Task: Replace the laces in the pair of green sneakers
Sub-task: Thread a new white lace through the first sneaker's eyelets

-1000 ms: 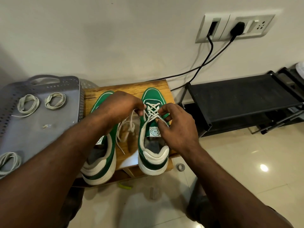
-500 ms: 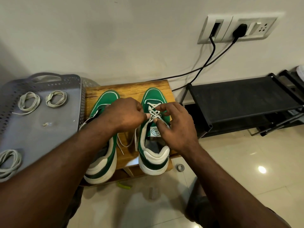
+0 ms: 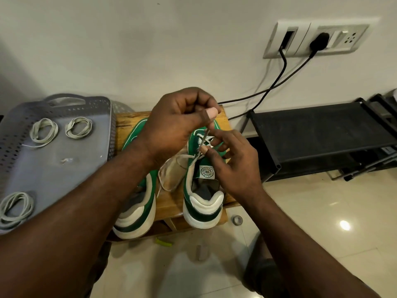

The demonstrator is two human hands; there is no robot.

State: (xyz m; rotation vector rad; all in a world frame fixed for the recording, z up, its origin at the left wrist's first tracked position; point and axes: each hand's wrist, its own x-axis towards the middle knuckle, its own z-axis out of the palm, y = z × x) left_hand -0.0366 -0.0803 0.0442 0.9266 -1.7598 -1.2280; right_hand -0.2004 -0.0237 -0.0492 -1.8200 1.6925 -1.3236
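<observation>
– Two green sneakers, where do they sit?
– Side by side on the wooden stool [image 3: 169,202], heels toward the near edge: the left sneaker [image 3: 134,220] partly under the forearm, the right sneaker [image 3: 203,208] in plain sight.
– And the left hand [image 3: 178,123]?
– Raised above the right sneaker's toe, thumb and forefinger pinching the lace [image 3: 206,134], which runs taut down to the eyelets. A slack loop of it lies on the stool between the shoes.
– What is the right hand [image 3: 234,166] doing?
– Its thumb tip rests on the crossed lacing above the tongue, the other fingers loosely bent. Whether it pinches the lace or only presses on it, I cannot tell.
– Anything to the left?
– One grey perforated tray [image 3: 53,175] just beside the stool, with three coiled laces [image 3: 44,131] in it: two at the far side, one at the near left corner.
– To the right?
– One black shoe rack [image 3: 311,130] on the floor; on the far wall, a socket panel [image 3: 348,40] with two black cables [image 3: 279,82] hanging from it.
</observation>
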